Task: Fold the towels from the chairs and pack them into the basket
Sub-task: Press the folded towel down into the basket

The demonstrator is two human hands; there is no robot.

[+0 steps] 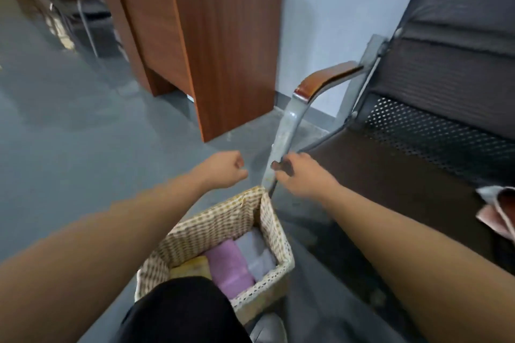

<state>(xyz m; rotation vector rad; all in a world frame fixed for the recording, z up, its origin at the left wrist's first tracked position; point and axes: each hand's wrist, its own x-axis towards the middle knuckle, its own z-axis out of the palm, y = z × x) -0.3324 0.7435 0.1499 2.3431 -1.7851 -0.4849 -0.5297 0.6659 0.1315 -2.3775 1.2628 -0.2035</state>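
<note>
Left grip (pixel 228 167) is a curled, empty fist; right grip (pixel 302 175) curls at the chair post (pixel 281 133), hold unclear. Below both, the basket (pixel 217 224) holds folded towels (pixel 230 267); another towel (pixel 498 211) lies rightward on the seat (pixel 390 175).

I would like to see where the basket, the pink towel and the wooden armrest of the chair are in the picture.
basket (pixel 220 221): head view, on its far inner wall.
pink towel (pixel 231 264): head view, on the middle of its top.
armrest (pixel 326 78): head view, on its wooden top.
</note>
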